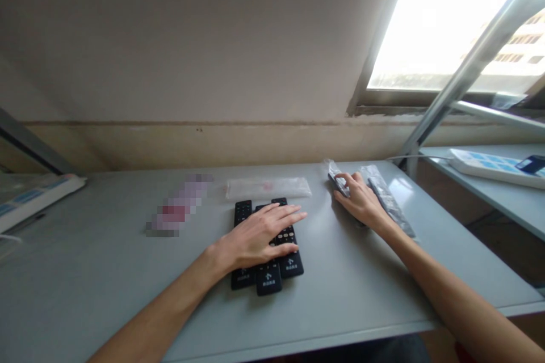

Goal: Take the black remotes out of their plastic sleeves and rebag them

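The left hand's point(259, 235) grip is spread flat over black plastic remote controls point(268, 281) on the grey table point(340, 306); the right's point(361, 201) curls over a plastic-wrapped remote point(338, 182). Slick film might slip under light fingertips.

Your left hand point(266, 232) lies palm down with fingers spread and thumb apart, its forearm slanting up from the lower left, while your right hand point(360, 198) reaches farther forward, fingers bent, its forearm angling in from the lower right.
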A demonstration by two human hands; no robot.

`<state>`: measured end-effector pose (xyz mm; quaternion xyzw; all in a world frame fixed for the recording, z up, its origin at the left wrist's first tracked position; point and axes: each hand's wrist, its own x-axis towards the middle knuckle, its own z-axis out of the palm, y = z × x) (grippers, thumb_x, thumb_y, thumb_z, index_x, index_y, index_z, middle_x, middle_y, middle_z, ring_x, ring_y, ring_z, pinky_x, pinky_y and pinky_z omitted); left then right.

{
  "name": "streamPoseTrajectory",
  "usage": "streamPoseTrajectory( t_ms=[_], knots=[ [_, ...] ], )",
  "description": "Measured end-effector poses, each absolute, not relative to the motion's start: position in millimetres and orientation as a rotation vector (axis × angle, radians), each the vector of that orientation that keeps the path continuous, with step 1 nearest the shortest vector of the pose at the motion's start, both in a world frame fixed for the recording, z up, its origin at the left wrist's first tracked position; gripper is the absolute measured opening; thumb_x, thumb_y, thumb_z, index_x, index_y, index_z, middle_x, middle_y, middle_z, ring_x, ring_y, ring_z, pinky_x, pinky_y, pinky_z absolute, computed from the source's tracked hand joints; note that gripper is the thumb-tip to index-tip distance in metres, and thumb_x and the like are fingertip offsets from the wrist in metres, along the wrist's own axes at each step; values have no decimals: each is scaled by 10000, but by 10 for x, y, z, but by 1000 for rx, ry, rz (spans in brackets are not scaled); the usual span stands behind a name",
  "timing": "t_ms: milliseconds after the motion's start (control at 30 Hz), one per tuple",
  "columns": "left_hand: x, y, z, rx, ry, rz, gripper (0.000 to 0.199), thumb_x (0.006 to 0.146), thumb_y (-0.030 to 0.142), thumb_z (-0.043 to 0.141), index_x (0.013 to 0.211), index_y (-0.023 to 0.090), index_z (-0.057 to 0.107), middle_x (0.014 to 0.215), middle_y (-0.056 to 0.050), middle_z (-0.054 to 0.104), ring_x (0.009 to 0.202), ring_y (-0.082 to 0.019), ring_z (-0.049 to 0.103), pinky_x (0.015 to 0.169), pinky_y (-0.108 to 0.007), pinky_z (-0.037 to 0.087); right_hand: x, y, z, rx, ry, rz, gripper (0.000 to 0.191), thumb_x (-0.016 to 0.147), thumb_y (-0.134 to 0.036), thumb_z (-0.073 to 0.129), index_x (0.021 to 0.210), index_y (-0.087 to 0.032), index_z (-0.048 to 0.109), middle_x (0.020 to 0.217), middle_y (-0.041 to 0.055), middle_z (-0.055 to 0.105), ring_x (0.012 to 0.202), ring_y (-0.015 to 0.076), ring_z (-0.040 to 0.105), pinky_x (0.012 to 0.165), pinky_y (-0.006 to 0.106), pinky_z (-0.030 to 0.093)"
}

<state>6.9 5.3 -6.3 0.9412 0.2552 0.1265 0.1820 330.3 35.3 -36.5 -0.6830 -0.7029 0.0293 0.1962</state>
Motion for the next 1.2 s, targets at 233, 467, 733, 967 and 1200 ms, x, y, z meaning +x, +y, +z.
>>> streamPoseTrajectory(
  t_ms=[233,467,733,967,1200],
  knots=[
    [53,68,-59,2583,717,446,797,934,434,726,1627,389,335,1680,-64,389,1503,-283,447,1225,-441,408,3216,255,-317,-1889,-2149,21,527,996,-303,493,1521,-262,505,1102,112,570,928,260,656,816,342,492],
    [53,-10,10,2538,696,441,809,952,370,719,1640,391,293,1720,-76,302,1510,-296,434,1215,-452,422,2968,280,12,-1825,-1894,-78,579,979,-291,511,1551,-236,438,1164,123,590,809,260,673,733,362,509],
    [85,20,-2,2630,943,814,207,1054,285,491,1031,193,675,1158,-101,720,1146,-256,646,1087,-461,495,2399,244,-25,-1178,-1995,-48,667,997,-264,555,1611,-321,302,1311,119,665,1161,323,667,998,499,544],
    [50,122,-23,2144,1068,1092,300,967,480,661,1107,215,677,1087,-57,714,1083,-250,640,1012,-418,514,2423,29,-182,-1060,-1824,216,801,972,-291,681,1632,-359,231,1367,81,701,1225,291,685,1062,514,546],
    [102,142,-23,1469,786,1085,515,850,521,782,1207,163,684,1077,-96,781,853,-244,774,818,-392,646,2374,-64,-154,-842,-1980,268,796,993,-296,686,1633,-410,227,1489,70,619,1308,286,652,1100,523,548]
  ],
)
